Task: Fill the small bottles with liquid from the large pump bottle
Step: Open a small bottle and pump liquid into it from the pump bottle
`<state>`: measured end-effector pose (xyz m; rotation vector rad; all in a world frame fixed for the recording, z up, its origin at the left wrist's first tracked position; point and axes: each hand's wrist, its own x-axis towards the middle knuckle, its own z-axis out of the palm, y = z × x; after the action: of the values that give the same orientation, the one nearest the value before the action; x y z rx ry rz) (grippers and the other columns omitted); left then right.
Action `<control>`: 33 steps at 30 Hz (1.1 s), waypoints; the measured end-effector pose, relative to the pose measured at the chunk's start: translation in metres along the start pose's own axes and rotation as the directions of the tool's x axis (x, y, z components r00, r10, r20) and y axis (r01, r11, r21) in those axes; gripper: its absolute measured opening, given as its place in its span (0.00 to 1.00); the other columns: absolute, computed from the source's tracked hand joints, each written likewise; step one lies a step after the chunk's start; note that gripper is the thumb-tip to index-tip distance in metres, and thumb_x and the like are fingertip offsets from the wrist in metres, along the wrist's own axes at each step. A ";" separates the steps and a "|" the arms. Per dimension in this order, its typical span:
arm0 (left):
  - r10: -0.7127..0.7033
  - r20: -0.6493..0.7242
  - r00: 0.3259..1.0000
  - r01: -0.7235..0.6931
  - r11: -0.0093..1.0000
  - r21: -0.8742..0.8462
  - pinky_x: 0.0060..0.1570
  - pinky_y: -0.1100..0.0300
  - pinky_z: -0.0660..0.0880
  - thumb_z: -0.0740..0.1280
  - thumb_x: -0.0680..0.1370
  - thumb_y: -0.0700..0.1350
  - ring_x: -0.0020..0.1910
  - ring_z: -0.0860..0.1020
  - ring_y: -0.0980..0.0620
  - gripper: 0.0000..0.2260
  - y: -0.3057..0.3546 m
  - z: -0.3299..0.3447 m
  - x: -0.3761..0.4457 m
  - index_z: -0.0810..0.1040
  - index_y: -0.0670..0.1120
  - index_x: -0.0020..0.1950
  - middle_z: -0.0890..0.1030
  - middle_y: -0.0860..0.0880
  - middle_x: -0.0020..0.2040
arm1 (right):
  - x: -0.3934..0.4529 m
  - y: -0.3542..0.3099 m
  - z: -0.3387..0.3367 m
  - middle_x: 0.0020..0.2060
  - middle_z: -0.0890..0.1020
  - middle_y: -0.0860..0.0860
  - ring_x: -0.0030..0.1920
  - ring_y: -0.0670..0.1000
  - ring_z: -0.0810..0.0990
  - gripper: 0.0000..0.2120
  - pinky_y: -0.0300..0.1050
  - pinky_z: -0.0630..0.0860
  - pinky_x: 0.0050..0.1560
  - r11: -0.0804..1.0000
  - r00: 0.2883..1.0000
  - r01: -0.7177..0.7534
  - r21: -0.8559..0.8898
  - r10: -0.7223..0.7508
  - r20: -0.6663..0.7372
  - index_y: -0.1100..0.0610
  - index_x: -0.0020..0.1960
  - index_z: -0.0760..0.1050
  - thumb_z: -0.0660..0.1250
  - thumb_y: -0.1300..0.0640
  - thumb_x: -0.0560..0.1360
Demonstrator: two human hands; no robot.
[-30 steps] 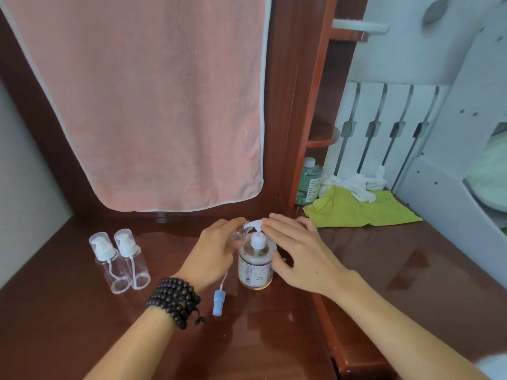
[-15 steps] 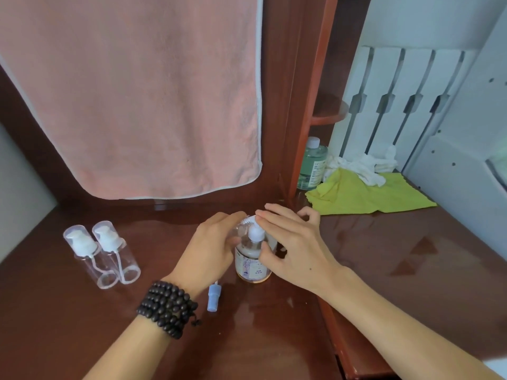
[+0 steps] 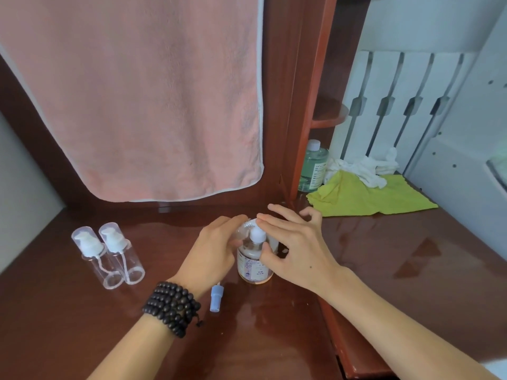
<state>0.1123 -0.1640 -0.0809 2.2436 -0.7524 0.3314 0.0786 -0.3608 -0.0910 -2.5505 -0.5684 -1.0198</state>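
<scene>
Beads [image 3: 172,307] on the left wrist, nearest. Blue pump cap [image 3: 216,297] lying loose on the brown counter [image 3: 370,270], just beside. Left hand [image 3: 212,253] curled around a small clear bottle [image 3: 242,231], tipped at the spout. Right hand [image 3: 295,249] spread flat, pressing the top of the large pump bottle [image 3: 255,266]. Two more small bottles [image 3: 109,256] standing off left. Farther back: green cloth [image 3: 362,197], white rag [image 3: 362,167], green bottle [image 3: 312,165], pink towel [image 3: 137,91] hanging.

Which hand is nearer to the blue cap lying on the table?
Left. The left hand is just above the blue cap; the right hand is farther, beyond the pump bottle.
</scene>
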 end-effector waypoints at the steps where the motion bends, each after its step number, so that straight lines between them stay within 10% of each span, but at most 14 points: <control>1: 0.007 -0.004 1.000 -0.007 1.000 0.000 0.53 0.55 0.76 0.65 0.74 0.31 0.49 0.78 0.52 0.24 0.001 -0.001 0.000 0.75 0.49 0.67 0.77 0.51 0.50 | 0.000 -0.001 -0.002 0.61 0.84 0.44 0.68 0.46 0.77 0.17 0.58 0.65 0.59 1.000 1.000 0.002 0.000 -0.002 0.001 0.53 0.57 0.85 0.69 0.51 0.70; 17: 0.019 -0.009 1.000 -0.019 1.000 -0.005 0.51 0.75 0.67 0.64 0.75 0.32 0.49 0.75 0.63 0.23 -0.002 -0.007 0.006 0.74 0.50 0.67 0.76 0.54 0.51 | 0.001 -0.004 -0.006 0.66 0.80 0.44 0.71 0.45 0.74 0.23 0.53 0.64 0.61 1.000 1.000 0.030 0.001 -0.030 0.007 0.55 0.65 0.81 0.69 0.50 0.71; 33: -0.015 0.057 0.998 0.018 0.999 -0.048 0.51 0.69 0.72 0.65 0.76 0.32 0.50 0.77 0.56 0.22 -0.004 -0.009 0.011 0.75 0.51 0.66 0.78 0.51 0.49 | 0.002 -0.003 -0.003 0.63 0.83 0.43 0.65 0.44 0.78 0.20 0.55 0.64 0.60 1.000 1.000 0.001 -0.006 -0.001 -0.003 0.52 0.61 0.83 0.69 0.50 0.70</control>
<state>0.1239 -0.1595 -0.0719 2.2206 -0.7629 0.2402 0.0764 -0.3597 -0.0869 -2.5539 -0.5669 -1.0274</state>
